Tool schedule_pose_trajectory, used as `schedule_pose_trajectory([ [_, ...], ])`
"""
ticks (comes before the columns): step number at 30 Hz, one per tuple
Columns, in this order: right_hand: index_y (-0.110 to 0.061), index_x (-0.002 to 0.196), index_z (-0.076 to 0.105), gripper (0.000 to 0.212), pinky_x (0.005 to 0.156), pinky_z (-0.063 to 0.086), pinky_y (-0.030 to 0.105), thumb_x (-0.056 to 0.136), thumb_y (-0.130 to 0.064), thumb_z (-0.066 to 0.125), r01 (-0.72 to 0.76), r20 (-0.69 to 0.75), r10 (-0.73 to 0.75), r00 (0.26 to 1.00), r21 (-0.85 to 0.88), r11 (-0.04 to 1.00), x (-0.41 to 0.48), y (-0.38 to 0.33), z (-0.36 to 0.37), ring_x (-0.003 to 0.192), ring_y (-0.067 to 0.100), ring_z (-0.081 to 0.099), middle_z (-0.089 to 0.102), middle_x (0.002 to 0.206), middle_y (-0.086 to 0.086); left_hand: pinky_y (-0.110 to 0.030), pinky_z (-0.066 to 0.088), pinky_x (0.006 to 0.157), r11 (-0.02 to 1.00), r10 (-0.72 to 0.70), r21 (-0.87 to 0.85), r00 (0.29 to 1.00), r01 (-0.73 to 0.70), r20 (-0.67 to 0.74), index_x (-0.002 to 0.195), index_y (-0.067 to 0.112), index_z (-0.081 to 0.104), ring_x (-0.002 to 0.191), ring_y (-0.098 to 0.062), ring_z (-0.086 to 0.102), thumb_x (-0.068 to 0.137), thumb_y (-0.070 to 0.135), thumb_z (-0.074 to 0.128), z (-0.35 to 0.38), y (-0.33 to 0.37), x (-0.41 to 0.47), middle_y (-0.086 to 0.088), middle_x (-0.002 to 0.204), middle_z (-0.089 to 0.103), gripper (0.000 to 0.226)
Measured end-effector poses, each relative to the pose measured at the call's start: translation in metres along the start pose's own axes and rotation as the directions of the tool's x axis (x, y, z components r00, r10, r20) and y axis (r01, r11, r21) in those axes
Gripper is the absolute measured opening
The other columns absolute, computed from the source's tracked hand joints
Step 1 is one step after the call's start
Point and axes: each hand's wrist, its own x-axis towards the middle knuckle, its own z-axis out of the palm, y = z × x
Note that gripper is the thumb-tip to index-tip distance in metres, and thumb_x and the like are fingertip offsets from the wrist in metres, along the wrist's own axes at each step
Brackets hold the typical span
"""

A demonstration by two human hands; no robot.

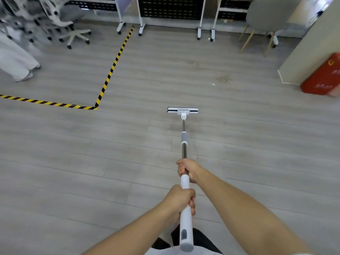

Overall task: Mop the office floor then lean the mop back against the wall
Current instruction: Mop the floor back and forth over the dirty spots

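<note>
A flat mop with a white and metal pole reaches forward from me, its white head lying flat on the grey plank floor. My right hand grips the pole further up, where metal meets the white sleeve. My left hand grips the white handle closer to my body. A patch of brownish dirt lies on the floor ahead and to the right of the mop head.
Yellow-black hazard tape marks an L on the floor at left. White office chairs and a person's white trouser legs are far left. Wheeled racks, a grey chair, a beige wall corner and a red box line the back and right.
</note>
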Motion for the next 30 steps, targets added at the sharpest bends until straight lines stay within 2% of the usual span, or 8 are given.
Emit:
schedule_pose_trajectory([
  [8, -0.012, 0.074, 0.041, 0.028, 0.029, 0.025, 0.014, 0.097, 0.003, 0.047, -0.02, 0.003, 0.02, 1.0, -0.053, 0.998, 0.048, -0.092, 0.056, 0.027, 0.006, 0.027, 0.029, 0.042, -0.005, -0.026, 0.043, 0.044, 0.999, -0.011, -0.036, 1.0, 0.01, -0.011, 0.085, 0.005, 0.051, 0.04, -0.017, 0.043, 0.087, -0.003, 0.051, -0.02, 0.106, 0.042, -0.007, 0.052, 0.048, 0.008],
  [13, -0.011, 0.075, 0.043, 0.027, 0.028, 0.028, 0.015, 0.097, 0.003, 0.049, -0.004, -0.017, 0.003, 1.0, -0.048, 0.999, 0.093, -0.147, 0.118, 0.028, 0.005, 0.03, 0.033, 0.045, -0.004, -0.024, 0.043, 0.043, 0.998, -0.016, -0.053, 1.0, 0.016, -0.004, 0.09, 0.004, 0.052, 0.041, -0.015, 0.043, 0.089, -0.004, 0.05, -0.067, 0.185, 0.08, -0.006, 0.054, 0.047, 0.008],
  [18, -0.008, 0.067, 0.044, 0.033, 0.029, 0.031, 0.018, 0.097, 0.001, 0.052, 0.037, -0.071, -0.046, 0.996, -0.114, 0.993, 0.138, -0.189, 0.187, 0.027, 0.011, 0.034, 0.035, 0.043, 0.001, -0.024, 0.042, 0.042, 0.998, -0.032, -0.056, 0.999, 0.034, 0.029, 0.094, 0.003, 0.053, 0.043, -0.014, 0.043, 0.088, -0.005, 0.05, -0.127, 0.257, 0.111, -0.005, 0.056, 0.047, 0.01],
  [21, -0.008, 0.077, 0.044, 0.025, 0.031, 0.034, 0.018, 0.099, 0.001, 0.052, 0.034, -0.08, -0.041, 0.996, -0.084, 0.996, 0.165, -0.217, 0.215, 0.03, 0.01, 0.035, 0.036, 0.052, 0.002, -0.025, 0.044, 0.044, 0.999, -0.036, -0.026, 0.998, 0.037, 0.05, 0.096, 0.003, 0.054, 0.044, -0.015, 0.044, 0.088, -0.005, 0.05, -0.151, 0.298, 0.139, -0.005, 0.057, 0.048, 0.012],
  [23, -0.006, 0.085, 0.047, 0.017, 0.038, 0.042, 0.022, 0.099, 0.001, 0.054, 0.009, -0.087, -0.02, 0.996, -0.122, 0.992, 0.181, -0.232, 0.224, 0.037, 0.013, 0.042, 0.043, 0.053, 0.005, -0.026, 0.045, 0.044, 0.999, -0.048, 0.004, 0.998, 0.048, 0.045, 0.092, 0.004, 0.053, 0.044, -0.016, 0.045, 0.088, -0.004, 0.049, -0.162, 0.318, 0.16, -0.005, 0.056, 0.048, 0.01],
  [26, 0.001, 0.094, 0.053, 0.008, 0.055, 0.052, 0.034, 0.097, -0.002, 0.06, -0.04, -0.061, 0.026, 0.998, -0.241, 0.97, 0.207, -0.245, 0.226, 0.051, 0.02, 0.056, 0.058, 0.06, 0.011, -0.026, 0.046, 0.043, 0.996, -0.078, 0.05, 0.997, 0.077, 0.024, 0.09, 0.005, 0.052, 0.042, -0.016, 0.046, 0.089, -0.004, 0.048, -0.173, 0.341, 0.192, -0.006, 0.055, 0.048, 0.009],
  [30, 0.006, 0.112, 0.063, 0.023, 0.074, 0.059, 0.034, 0.094, -0.008, 0.068, -0.054, -0.108, 0.016, 0.994, -0.363, 0.93, 0.236, -0.265, 0.21, 0.066, 0.019, 0.068, 0.073, 0.08, 0.013, -0.03, 0.051, 0.05, 0.991, -0.094, 0.107, 0.993, 0.085, 0.074, 0.098, 0.003, 0.053, 0.046, -0.018, 0.052, 0.091, 0.0, 0.048, -0.169, 0.359, 0.229, -0.006, 0.056, 0.052, 0.01],
])
